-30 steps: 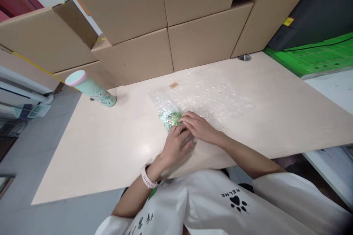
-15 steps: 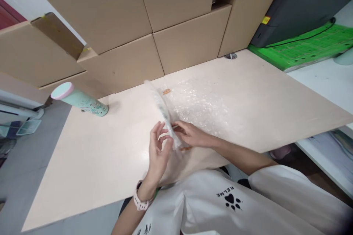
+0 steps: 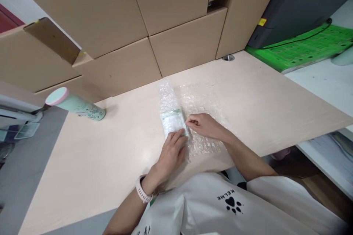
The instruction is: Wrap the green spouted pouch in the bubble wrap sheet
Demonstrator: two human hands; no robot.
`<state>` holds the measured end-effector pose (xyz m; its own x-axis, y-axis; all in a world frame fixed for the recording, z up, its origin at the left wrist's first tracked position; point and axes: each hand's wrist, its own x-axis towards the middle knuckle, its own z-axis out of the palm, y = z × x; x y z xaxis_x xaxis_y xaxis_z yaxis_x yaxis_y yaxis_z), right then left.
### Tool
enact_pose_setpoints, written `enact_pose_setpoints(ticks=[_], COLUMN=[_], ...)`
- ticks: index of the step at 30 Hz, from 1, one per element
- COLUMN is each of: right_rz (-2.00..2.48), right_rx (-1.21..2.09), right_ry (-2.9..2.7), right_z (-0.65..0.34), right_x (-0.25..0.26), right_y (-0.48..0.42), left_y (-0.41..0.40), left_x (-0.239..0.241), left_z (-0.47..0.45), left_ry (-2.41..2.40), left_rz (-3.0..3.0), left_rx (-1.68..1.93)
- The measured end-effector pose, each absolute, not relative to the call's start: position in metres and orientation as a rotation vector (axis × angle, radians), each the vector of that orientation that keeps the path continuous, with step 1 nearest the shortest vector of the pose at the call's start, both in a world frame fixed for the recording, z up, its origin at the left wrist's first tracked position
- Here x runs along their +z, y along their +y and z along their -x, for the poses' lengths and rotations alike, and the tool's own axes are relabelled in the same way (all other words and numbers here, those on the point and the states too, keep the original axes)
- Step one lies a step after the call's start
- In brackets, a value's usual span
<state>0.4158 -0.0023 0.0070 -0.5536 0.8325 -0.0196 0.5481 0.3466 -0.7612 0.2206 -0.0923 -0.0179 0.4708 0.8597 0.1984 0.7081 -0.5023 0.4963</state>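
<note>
A flat packet (image 3: pixel 171 119) with a white and green face lies on the table, wrapped in clear bubble wrap (image 3: pixel 202 99). The wrap extends past its far end and spreads out to its right. My left hand (image 3: pixel 171 150) rests over the near part of the packet, fingers lying on top of it. At the packet's right edge, my right hand (image 3: pixel 205 125) is closed in a pinch on the bubble wrap. The fingers hide the near end of the packet.
Stacked cardboard boxes (image 3: pixel 116 66) line the back of the table (image 3: pixel 104 165). A mint-green tumbler (image 3: pixel 79 106) stands at the left. Behind on the right, a dark grey case (image 3: pixel 292 11) sits on a green plastic pallet (image 3: pixel 300 49). A cable hole (image 3: pixel 228 58) is near the boxes.
The packet was tilted up on its edge between both hands and now lies flat on the table. My left hand has moved from beside it onto its top.
</note>
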Motion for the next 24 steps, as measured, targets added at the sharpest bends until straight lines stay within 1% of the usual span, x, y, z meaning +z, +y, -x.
enact_pose_setpoints(ticks=[3,7,10,15,18,21,24], right_rz=[1.088,1.064,1.127,1.316,1.355,1.391,1.304], right_rx=[1.120,1.099,1.114,1.049,1.083,0.990,0.868], right_ry=[-2.248,-2.327,-2.286,-2.177,-2.137,-2.119,-2.240], right_z=[-0.410,-0.403,-0.403,-0.408,-0.407,-0.402,-0.393], right_x=[0.004,-0.003,-0.007,-0.013,-0.013,-0.011,-0.010], right_y=[-0.006,-0.008,-0.006,0.003,0.004,0.000,-0.007], left_y=[-0.089,-0.083,-0.081,-0.080,-0.080,-0.080,-0.080], left_x=[-0.014,-0.008,-0.005,-0.002,-0.001,0.002,0.003], left_z=[-0.215,-0.203,-0.195,-0.187,-0.186,-0.188,-0.188], left_ry=[1.261,1.178,1.134,1.083,1.055,1.032,1.000], left_rz=[-2.346,-2.306,-2.289,-2.223,-2.216,-2.240,-2.171], left_rx=[0.591,0.556,0.515,0.468,0.462,0.460,0.500])
